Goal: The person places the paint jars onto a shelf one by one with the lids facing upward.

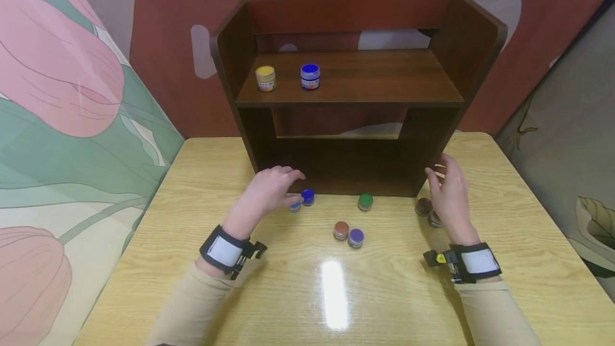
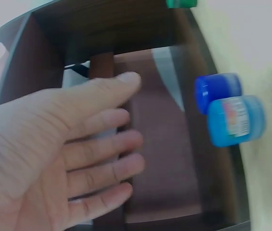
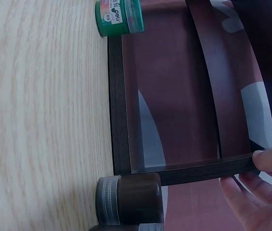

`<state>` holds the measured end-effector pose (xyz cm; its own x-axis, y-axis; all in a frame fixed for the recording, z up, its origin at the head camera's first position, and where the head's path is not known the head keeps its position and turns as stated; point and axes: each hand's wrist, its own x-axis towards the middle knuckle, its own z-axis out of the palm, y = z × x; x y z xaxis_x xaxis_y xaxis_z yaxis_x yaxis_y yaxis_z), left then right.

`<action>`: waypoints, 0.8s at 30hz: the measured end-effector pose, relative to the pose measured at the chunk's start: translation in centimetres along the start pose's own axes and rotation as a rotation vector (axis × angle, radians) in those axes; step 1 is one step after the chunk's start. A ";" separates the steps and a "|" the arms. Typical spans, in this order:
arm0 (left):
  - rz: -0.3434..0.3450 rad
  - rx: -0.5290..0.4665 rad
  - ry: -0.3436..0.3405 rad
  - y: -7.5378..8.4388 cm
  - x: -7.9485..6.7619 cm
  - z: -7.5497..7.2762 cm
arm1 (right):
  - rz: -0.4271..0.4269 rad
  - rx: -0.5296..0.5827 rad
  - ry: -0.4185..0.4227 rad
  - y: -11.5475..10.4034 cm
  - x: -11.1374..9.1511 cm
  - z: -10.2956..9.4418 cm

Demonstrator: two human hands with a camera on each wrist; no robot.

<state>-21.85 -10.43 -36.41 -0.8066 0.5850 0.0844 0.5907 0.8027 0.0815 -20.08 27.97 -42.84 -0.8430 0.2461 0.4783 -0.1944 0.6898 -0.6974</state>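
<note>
My right fingers (image 3: 237, 199) pinch the side-panel edge of the dark wood-grain shelf (image 1: 375, 76), upright on the glossy, pale-grained worktop (image 1: 283, 292). My left fingers (image 2: 104, 150) are loosely spread, holding nothing, near two squat, round blue jars (image 2: 244, 120). Labelled yellow jar (image 1: 266, 80) stands up top; green jar (image 1: 365, 202) at the shelf's foot.

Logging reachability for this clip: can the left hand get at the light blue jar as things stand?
Probably yes: the left hand is empty and near the light blue jar, nothing seen between them; the dark blue jar alongside might crowd the grip.
</note>
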 end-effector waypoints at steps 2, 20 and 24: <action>-0.042 -0.006 -0.056 -0.1 -0.1 0.7 | 0.002 0.000 -0.001 0.0 0.0 0.0; -0.119 -0.049 -0.075 -0.6 -0.2 5.7 | 0.004 0.000 -0.004 0.0 0.0 0.0; -0.115 -0.068 -0.058 -0.8 -0.2 6.5 | 0.006 0.001 -0.002 0.0 0.0 0.0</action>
<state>-22.35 -10.44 -42.92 -0.8676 0.4970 0.0136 0.4929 0.8562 0.1550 -20.07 27.99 -42.90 -0.8452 0.2490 0.4728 -0.1894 0.6877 -0.7008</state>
